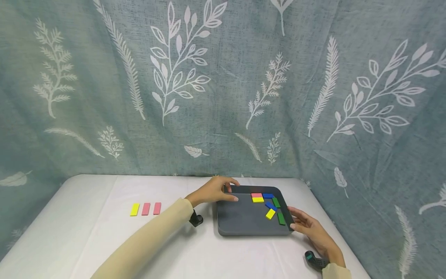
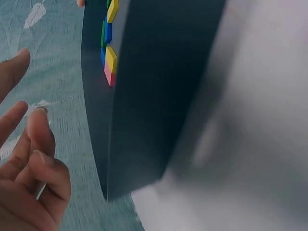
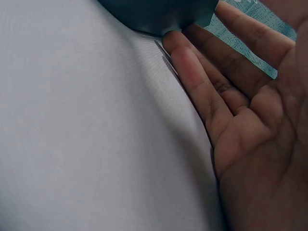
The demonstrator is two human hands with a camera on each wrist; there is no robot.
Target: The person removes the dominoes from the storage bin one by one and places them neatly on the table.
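A dark grey tray point(image 1: 244, 217) sits on the right half of the table. Inside it, toward the right, lie several small flat tiles: a pink tile point(image 1: 256, 195), yellow tiles point(image 1: 270, 214), blue tiles point(image 1: 268, 196) and green tiles point(image 1: 281, 218). My right hand point(image 1: 310, 228) grips the tray's right side near the front corner, thumb at the rim and fingers along the outer wall. Over the back left corner hovers my left hand point(image 1: 214, 190), fingers loosely bent and holding nothing; the left wrist view shows a gap between these fingers and the tray wall point(image 2: 149, 96).
Left on the white table point(image 1: 167, 248), a yellow tile point(image 1: 134, 209) and two pink tiles point(image 1: 146, 209) lie in a row. A green patterned curtain point(image 1: 223, 155) hangs behind the table and along its right side. Each wrist wears a black device point(image 1: 314, 260).
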